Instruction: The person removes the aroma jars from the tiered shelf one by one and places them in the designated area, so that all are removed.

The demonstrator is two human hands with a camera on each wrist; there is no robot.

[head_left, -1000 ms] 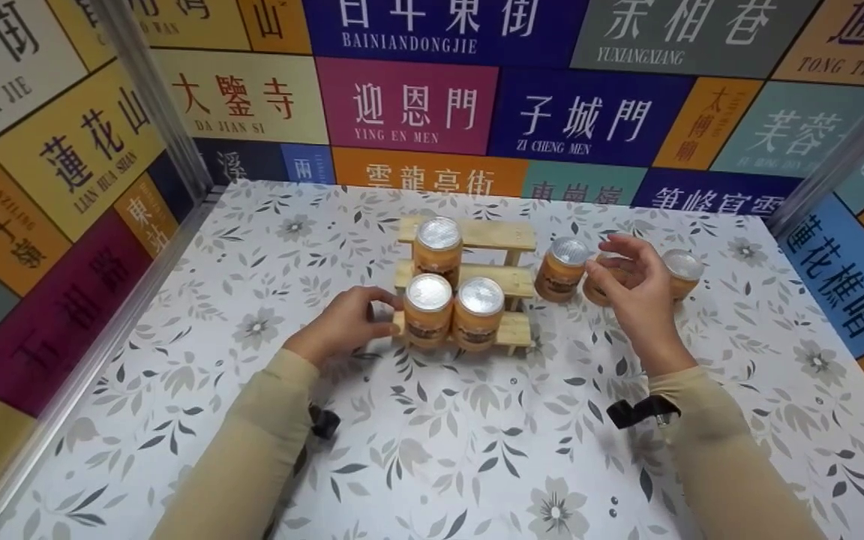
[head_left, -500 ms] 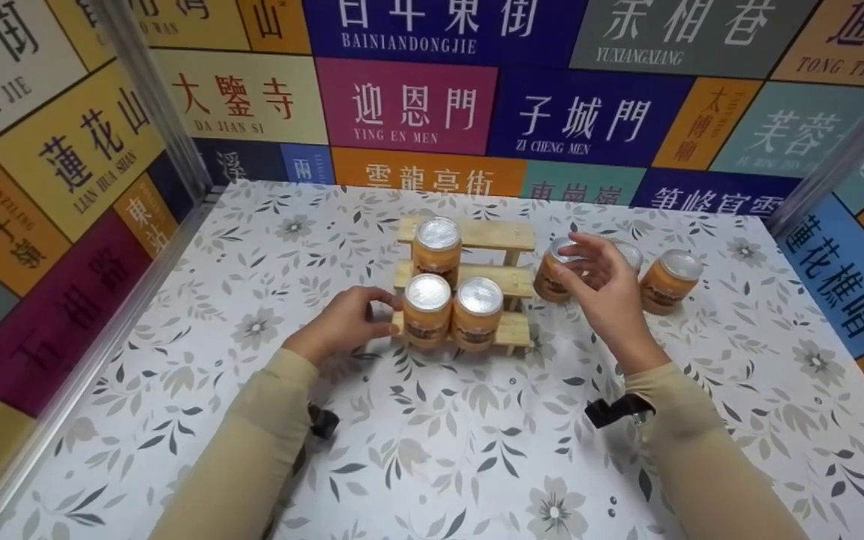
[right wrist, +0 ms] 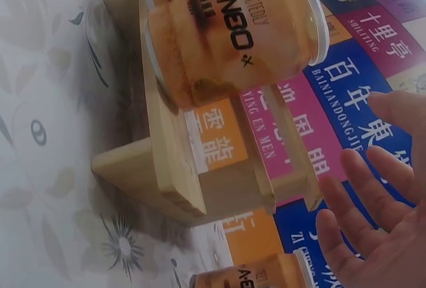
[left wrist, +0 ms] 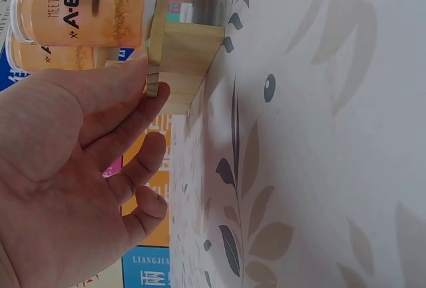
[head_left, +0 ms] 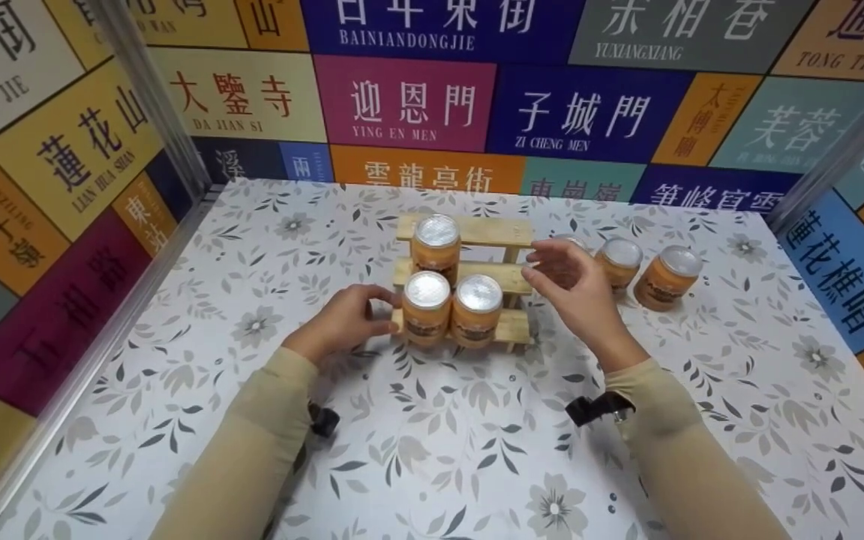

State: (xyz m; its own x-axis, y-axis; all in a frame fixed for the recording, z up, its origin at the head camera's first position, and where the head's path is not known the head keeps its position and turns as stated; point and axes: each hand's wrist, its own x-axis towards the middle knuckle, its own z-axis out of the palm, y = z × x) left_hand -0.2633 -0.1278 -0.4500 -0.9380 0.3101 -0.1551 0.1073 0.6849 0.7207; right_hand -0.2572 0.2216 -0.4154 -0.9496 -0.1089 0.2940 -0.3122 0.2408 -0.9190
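A three-step wooden rack [head_left: 492, 232] stands on the table. Two orange cans with silver lids sit side by side on its lowest step, a left can [head_left: 427, 311] and a right can [head_left: 477, 315]. Behind them, a third can [head_left: 436, 244] is on the middle step, its base partly hidden. My left hand [head_left: 346, 319] pinches the left end of the lowest step, thumb above and index finger below in the left wrist view. My right hand [head_left: 586, 300] hovers just right of the rack, fingers loosely bent; nothing is between them in the right wrist view.
Right of the rack, a middle can [head_left: 618, 262] and an outer can [head_left: 666, 277] stand on the flower-patterned table [head_left: 432, 465]. Another can [head_left: 571, 242] is mostly hidden behind my right hand. Colourful sign-covered walls [head_left: 413, 105] enclose the back and sides.
My right hand has moved left, passing in front of the row of cans towards the rack's right end. The left hand, the rack and the cans have stayed put.
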